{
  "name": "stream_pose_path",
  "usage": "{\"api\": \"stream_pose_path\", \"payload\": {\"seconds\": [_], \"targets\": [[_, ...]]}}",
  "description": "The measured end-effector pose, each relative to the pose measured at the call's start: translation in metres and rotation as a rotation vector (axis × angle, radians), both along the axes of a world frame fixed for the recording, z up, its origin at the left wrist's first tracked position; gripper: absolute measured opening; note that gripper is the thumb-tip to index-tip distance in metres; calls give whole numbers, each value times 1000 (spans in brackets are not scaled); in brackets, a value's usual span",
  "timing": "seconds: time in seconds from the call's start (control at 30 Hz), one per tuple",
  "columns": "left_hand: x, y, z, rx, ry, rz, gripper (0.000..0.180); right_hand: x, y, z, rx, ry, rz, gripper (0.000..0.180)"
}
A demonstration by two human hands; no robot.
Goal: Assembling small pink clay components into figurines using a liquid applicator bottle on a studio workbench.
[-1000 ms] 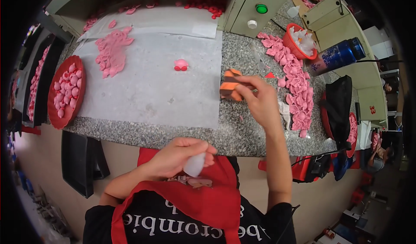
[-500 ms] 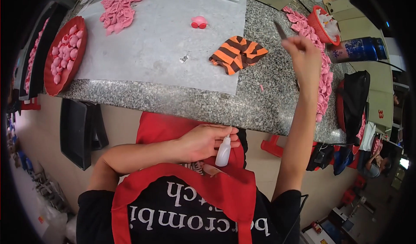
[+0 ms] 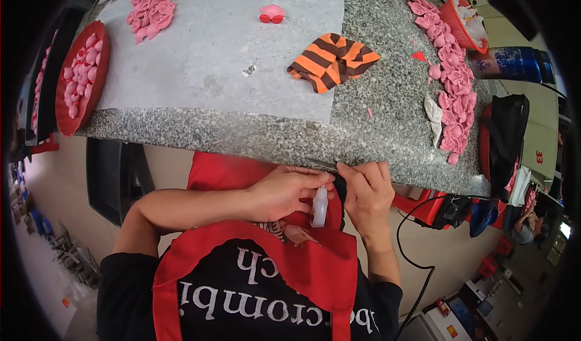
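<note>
My left hand is closed around a small white squeeze bottle, close to my apron at the table's near edge. The bottle's nozzle points up between the fingers. Beside it, my right hand pinches tweezers, their dark pointed end aimed left over my left fingertips. Anything tiny between those fingertips is too small to make out. Beyond the hands lies an orange and brown striped cloth. A pink rounded piece with two red ovals sits farther back on the white sheet.
Pink moulded pieces run in a row along the right, with a red basket and blue can beyond. A red tray of pink balls stands left, near a pink heap. A black cable hangs at right.
My right hand has come down from the right side of the table to my left hand, bringing the tweezers. The left hand still holds the bottle and has shifted slightly.
</note>
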State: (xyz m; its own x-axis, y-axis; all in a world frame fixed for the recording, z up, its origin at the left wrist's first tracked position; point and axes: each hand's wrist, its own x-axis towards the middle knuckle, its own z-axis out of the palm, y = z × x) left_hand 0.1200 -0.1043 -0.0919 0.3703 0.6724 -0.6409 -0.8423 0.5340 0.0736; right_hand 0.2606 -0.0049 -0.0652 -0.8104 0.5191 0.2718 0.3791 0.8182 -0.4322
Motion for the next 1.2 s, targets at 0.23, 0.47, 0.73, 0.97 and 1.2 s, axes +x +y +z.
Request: {"api": "stream_pose_path", "payload": {"seconds": [0.23,0.47,0.73,0.97,1.2], "targets": [[-1,-1,2,-24,-3,-3,25,1,10,1,-116,44,86,26],[0,0,-1,-29,1,-23,23,-3,5,4,-27,-2,10,25],[3,-2,-4,13,11,16,21,1,3,3,-83,17,56,23],[4,1,3,-30,42,30,20,2,6,2,-122,81,86,24],[2,3,2,-2,94,9,20,-2,8,3,-76,36,37,25]]}}
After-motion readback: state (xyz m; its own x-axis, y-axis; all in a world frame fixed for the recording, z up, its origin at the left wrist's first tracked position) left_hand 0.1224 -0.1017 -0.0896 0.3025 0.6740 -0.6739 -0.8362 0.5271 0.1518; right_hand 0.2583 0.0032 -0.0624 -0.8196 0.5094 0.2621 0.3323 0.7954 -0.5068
